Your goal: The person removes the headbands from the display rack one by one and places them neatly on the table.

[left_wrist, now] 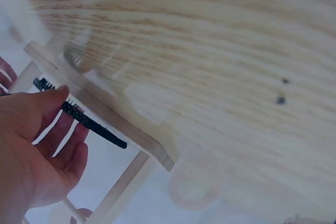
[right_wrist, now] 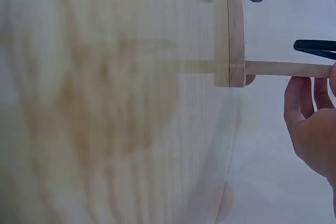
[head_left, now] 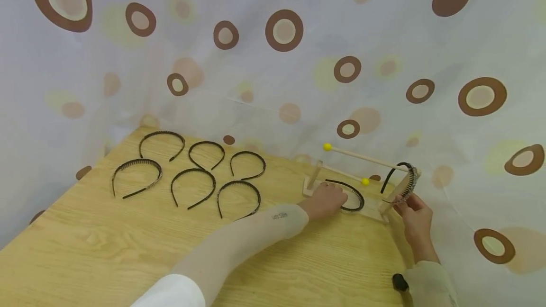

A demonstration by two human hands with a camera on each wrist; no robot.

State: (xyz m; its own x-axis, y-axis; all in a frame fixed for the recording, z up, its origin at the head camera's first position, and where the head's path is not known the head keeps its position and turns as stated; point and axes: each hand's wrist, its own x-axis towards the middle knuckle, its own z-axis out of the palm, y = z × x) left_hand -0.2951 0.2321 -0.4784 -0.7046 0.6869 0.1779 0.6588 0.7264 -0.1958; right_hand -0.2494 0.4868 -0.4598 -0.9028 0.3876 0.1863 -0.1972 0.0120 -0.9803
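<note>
My left hand point(head_left: 327, 200) pinches a black toothed headband point(head_left: 357, 195) low inside a small wooden rack point(head_left: 368, 214). In the left wrist view, the thumb and fingers of the left hand point(left_wrist: 47, 145) hold this headband point(left_wrist: 97, 128) just above the rack's base point(left_wrist: 113, 111). At the rack's right post, my right hand point(head_left: 415, 217) pinches the lower part of another headband point(head_left: 413, 181), which arches over the upper rod. The right wrist view shows the right hand point(right_wrist: 315, 129) beside the post point(right_wrist: 278, 68), its fingertips close against it; its grip is partly cut off.
Several black headbands, one of them a wide toothed headband point(head_left: 138, 162), lie in two rows on the wooden table point(head_left: 106, 240). The rack's upper rod point(head_left: 362, 156) has a yellow ball point(head_left: 327, 147) at its end. A patterned curtain point(head_left: 256, 75) hangs behind the table.
</note>
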